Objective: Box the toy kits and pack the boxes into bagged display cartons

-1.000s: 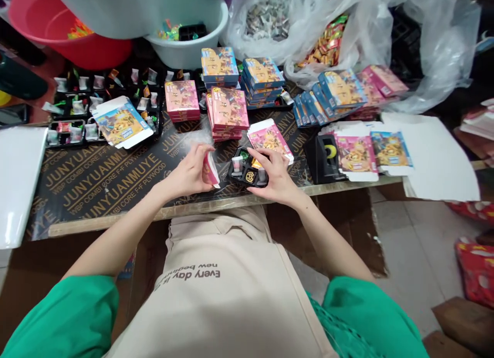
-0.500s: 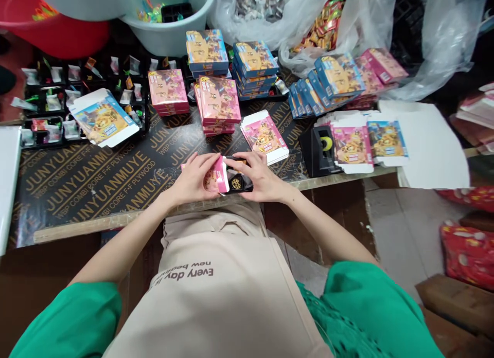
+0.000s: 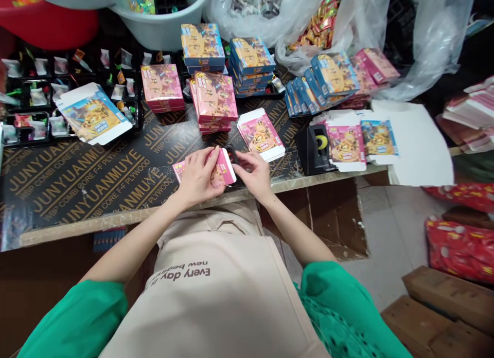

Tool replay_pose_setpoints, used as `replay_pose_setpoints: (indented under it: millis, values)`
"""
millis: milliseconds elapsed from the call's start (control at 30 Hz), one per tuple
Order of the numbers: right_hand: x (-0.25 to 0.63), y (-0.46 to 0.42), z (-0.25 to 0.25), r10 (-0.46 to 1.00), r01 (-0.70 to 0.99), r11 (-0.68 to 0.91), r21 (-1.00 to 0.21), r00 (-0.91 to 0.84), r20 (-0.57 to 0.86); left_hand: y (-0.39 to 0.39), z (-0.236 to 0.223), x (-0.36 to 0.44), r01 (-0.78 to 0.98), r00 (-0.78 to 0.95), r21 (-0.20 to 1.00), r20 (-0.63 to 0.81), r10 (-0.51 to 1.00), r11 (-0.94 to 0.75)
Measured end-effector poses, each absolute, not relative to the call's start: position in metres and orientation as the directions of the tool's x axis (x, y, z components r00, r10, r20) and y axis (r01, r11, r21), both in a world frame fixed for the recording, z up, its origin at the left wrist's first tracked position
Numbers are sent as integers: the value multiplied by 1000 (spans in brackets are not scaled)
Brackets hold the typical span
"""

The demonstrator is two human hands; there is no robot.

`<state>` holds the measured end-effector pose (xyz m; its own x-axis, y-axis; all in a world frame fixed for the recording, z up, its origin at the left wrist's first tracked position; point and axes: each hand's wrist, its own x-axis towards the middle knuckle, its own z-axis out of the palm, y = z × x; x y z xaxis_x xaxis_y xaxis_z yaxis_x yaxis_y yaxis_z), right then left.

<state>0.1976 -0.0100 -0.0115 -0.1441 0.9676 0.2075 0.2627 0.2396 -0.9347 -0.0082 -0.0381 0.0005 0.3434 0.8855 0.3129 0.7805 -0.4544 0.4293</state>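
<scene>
A pink printed carton (image 3: 224, 168) lies at the table's front edge. My left hand (image 3: 198, 177) lies over it, fingers and thumb gripping it from above and the near side. A black plastic tray (image 3: 231, 154) sits mostly inside the carton's open right end, with only a dark bit showing. My right hand (image 3: 255, 174) is at that end, thumb and fingers curled against the tray; its contents are hidden. Just beyond the right hand rests a stack of flat pink cartons (image 3: 262, 134).
Closed pink boxes (image 3: 216, 98) and blue boxes (image 3: 203, 44) stand stacked behind. Filled black trays (image 3: 38, 95) cover the left, a flat blue carton (image 3: 94, 116) on them. A tape dispenser (image 3: 314, 149) stands at right. Tubs (image 3: 170, 29) and plastic bags (image 3: 293, 18) line the back.
The black tray has gone further into the pink carton, so little of it shows now. My right hand has drawn its fingers in at the open end. The view has shifted slightly.
</scene>
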Motion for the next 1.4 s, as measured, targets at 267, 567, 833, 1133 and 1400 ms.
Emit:
replay_pose_setpoints:
  millis: [267,567,833,1133,1400]
  values:
    - [182,1,1,990,-186,-90,-978,-123,-68,-29,11,-2,213,287,927,243,926,-310]
    - [166,-3,17,974,-366,-196,-910,34,-223,-44,-4,11,-530,77,797,-293,953,288]
    - [174,-9,22,957,-464,-283,-839,-73,-281,-33,10,9,-564,-10,763,-388,922,316]
    - [169,-7,3,986,-337,-163,-927,-42,-159,-47,20,-1,179,-71,927,347,935,-330]
    - [197,0,7,964,45,211,-976,-178,200,-42,38,-17,392,14,896,220,975,-208]
